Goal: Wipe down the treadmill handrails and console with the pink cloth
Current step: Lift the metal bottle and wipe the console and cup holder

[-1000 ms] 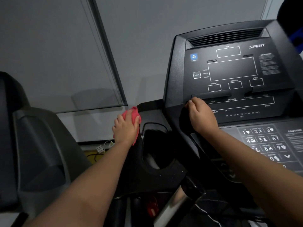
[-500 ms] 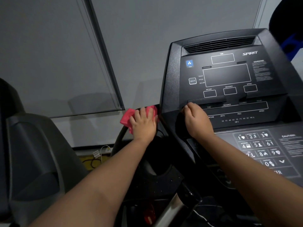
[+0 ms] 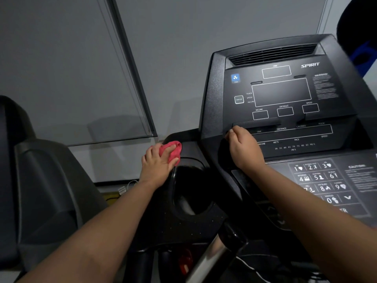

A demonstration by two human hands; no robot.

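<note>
The black treadmill console [image 3: 285, 94] fills the right half of the view, with its number keypad [image 3: 320, 180] lower right. My left hand [image 3: 157, 166] presses the pink cloth [image 3: 174, 150] flat against the black ledge left of the console, just above the round cup holder [image 3: 189, 190]; its fingers lie over the cloth. My right hand [image 3: 243, 149] is curled round the console's left edge, below the small ledge under the displays. A silver handrail [image 3: 212, 260] runs down at the bottom centre.
A second dark machine [image 3: 47, 197] stands close on the left. Behind is a grey wall with a window blind [image 3: 71, 78]. Cables and a white plug [image 3: 122, 189] lie on the floor between the machines.
My left hand with the cloth swept right toward the console, then back left along the ledge. My right hand has kept its grip on the console edge.
</note>
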